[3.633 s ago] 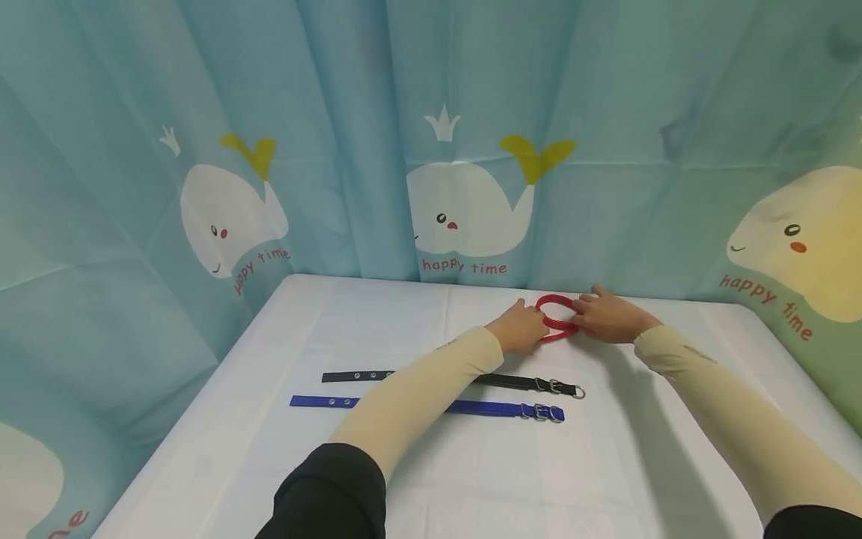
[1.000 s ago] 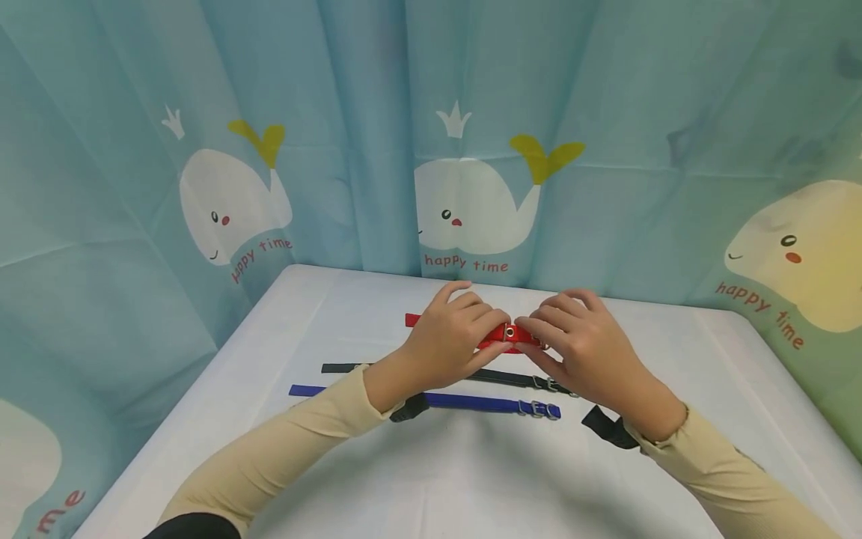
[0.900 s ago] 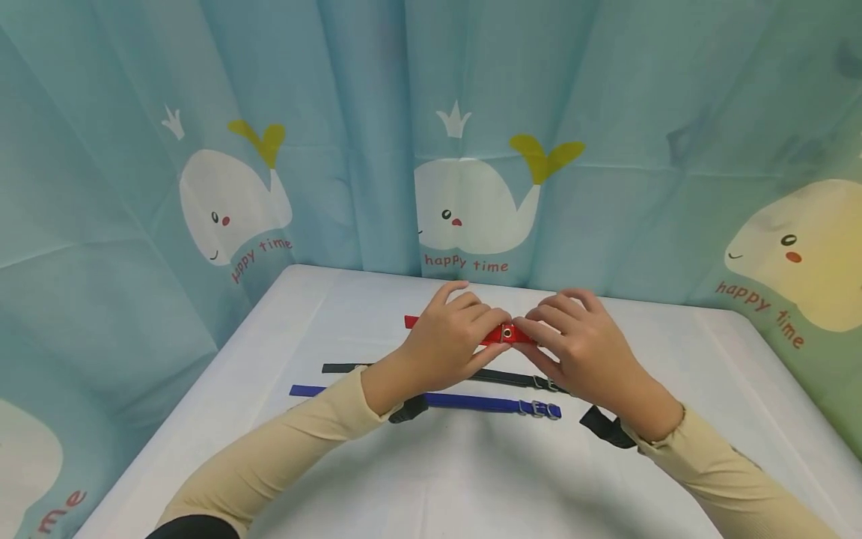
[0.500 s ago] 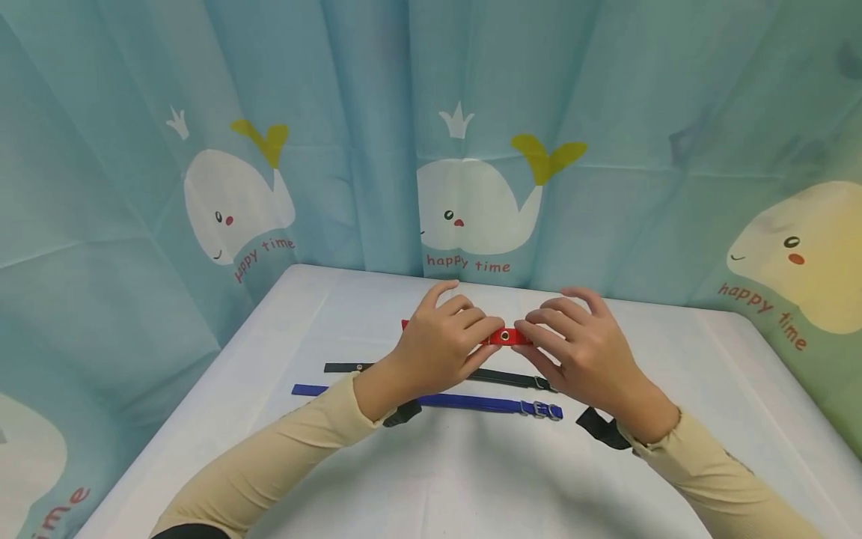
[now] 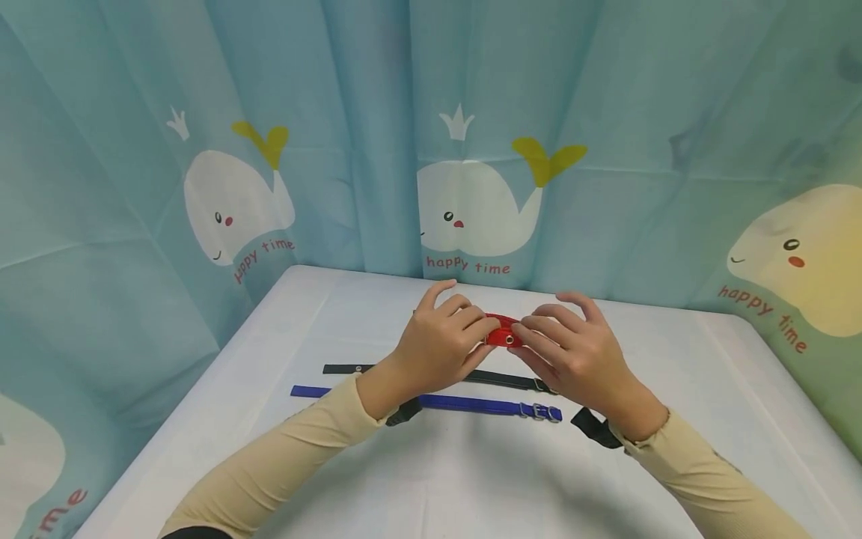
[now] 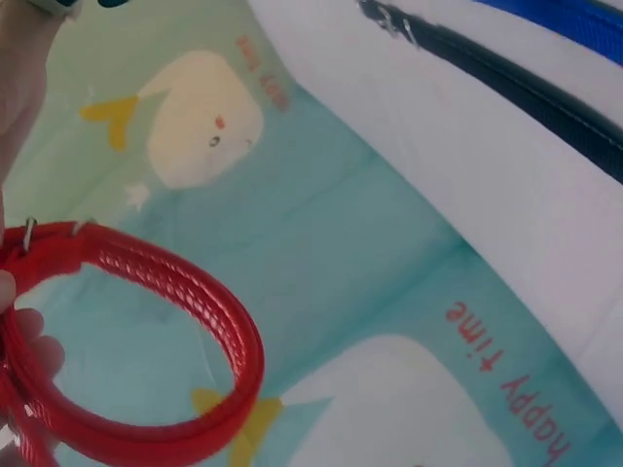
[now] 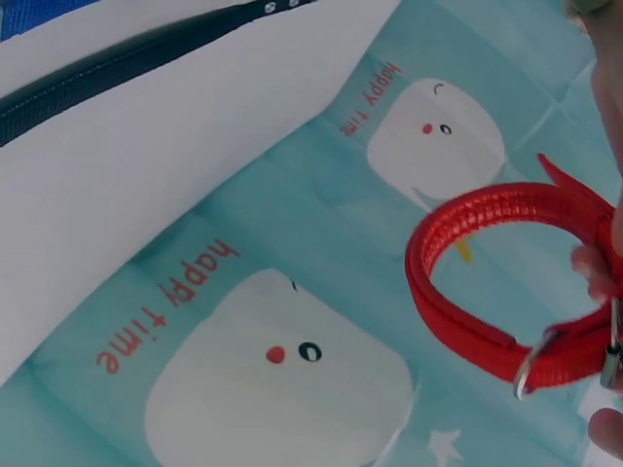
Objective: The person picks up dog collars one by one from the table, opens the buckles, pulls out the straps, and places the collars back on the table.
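Observation:
Above the middle of the white table [image 5: 471,479], both hands hold a red collar [image 5: 503,335] between them. My left hand [image 5: 486,338] pinches its left part, and my right hand [image 5: 524,337] pinches the end with the metal eyelet. In the left wrist view the red collar [image 6: 156,272] curves into a loop beside my fingers [image 6: 19,341]. The right wrist view shows the same loop of the red collar [image 7: 506,199] with its metal ring near my fingertips [image 7: 594,263].
A black collar [image 5: 343,368] and a blue collar [image 5: 471,405] lie flat and straight on the table under my forearms, buckles to the right. A blue whale-print curtain [image 5: 471,150] closes in the back and sides.
The red collar was lifted from the far side of the table. Its free left end, sticking out straight half a second ago, has been drawn in, and the hands have moved closer together.

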Demonstrator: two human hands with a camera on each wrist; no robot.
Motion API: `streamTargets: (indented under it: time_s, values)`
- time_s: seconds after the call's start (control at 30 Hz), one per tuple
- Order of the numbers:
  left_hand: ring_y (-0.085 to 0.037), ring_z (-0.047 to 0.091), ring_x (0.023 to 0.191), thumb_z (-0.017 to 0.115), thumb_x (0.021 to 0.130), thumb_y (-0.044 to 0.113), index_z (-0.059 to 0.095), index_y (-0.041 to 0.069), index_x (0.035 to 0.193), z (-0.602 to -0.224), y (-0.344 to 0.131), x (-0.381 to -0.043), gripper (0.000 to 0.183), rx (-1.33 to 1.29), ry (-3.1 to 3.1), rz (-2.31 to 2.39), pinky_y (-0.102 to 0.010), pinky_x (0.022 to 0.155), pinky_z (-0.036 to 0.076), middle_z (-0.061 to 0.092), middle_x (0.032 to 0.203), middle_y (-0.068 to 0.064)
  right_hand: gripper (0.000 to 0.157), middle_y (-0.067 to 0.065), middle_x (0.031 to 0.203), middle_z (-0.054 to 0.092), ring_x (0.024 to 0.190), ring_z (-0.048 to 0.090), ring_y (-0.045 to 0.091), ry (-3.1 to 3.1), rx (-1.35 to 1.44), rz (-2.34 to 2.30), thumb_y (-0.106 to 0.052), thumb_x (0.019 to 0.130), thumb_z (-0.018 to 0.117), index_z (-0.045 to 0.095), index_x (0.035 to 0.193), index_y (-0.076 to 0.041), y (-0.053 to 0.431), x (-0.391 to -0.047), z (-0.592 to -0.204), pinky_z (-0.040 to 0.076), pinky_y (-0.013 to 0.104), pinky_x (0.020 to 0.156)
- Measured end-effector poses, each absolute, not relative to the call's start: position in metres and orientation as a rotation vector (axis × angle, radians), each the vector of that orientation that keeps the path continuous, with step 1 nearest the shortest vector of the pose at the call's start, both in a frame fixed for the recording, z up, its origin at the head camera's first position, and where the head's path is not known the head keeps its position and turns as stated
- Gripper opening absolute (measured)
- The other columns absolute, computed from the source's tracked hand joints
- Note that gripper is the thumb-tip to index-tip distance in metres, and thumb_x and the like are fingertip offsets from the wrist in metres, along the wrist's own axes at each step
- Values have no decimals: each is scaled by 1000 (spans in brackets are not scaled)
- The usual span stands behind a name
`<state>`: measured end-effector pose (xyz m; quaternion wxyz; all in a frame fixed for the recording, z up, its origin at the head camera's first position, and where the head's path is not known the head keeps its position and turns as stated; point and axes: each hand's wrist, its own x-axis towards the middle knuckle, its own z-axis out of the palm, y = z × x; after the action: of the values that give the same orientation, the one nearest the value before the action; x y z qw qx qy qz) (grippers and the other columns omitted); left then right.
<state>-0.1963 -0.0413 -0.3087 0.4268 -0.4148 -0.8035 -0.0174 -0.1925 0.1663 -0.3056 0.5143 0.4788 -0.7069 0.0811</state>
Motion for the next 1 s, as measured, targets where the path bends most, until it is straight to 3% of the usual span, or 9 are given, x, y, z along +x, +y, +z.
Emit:
streamTargets:
  time_s: [1.0]
  values:
    - [-13, 63, 83, 71, 78, 33, 74, 19, 92, -308, -41, -196, 20, -1063, -1982, -27, -45, 99, 44, 73, 85, 4, 32, 8, 73, 67, 70, 62, 24, -1713, 1177, 124, -28, 95, 51, 66, 81, -4, 166, -193, -308, 50, 52, 75]
